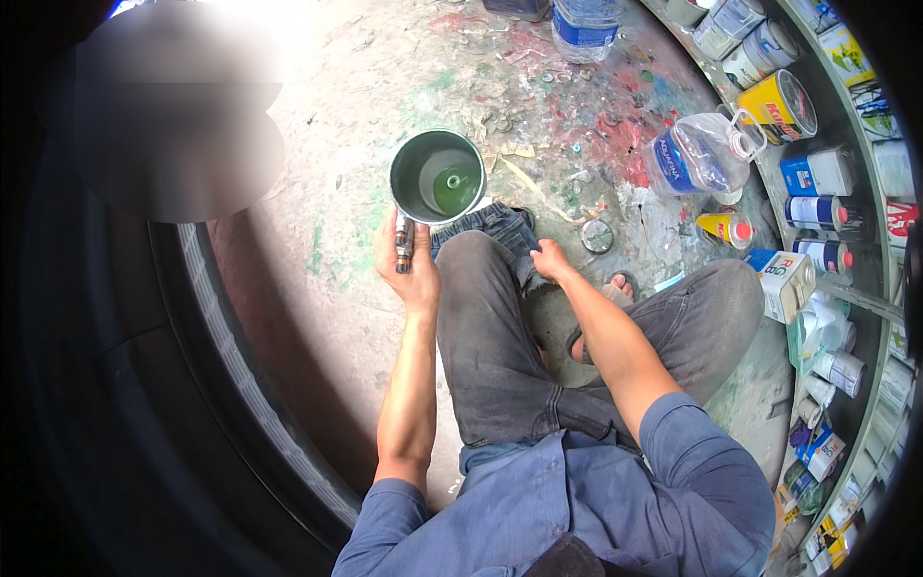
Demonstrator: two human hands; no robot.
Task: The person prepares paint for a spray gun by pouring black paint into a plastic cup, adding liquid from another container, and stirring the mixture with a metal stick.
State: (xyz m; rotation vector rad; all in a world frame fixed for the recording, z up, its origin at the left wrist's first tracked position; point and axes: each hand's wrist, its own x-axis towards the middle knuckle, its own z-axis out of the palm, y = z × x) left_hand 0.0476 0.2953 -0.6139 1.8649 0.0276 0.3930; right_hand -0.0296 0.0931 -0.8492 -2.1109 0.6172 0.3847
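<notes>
My left hand is closed around a paint spray gun, its metal adjusting knobs showing by the fingers. On top sits the gun's round dark cup, uncovered, with some greenish liquid and a small ring-shaped fitting at the bottom. The gun's body is mostly hidden under the cup. My right hand is closed on the edge of a dark blue denim rag, which lies beside my left knee. A small round lid or tin rests on the floor just right of the rag.
Paint-stained concrete floor lies ahead. At right stand a large clear water jug and a small yellow can, beside shelves packed with cans, including a yellow one. Another water jug stands farther off. A dark curved panel fills the left.
</notes>
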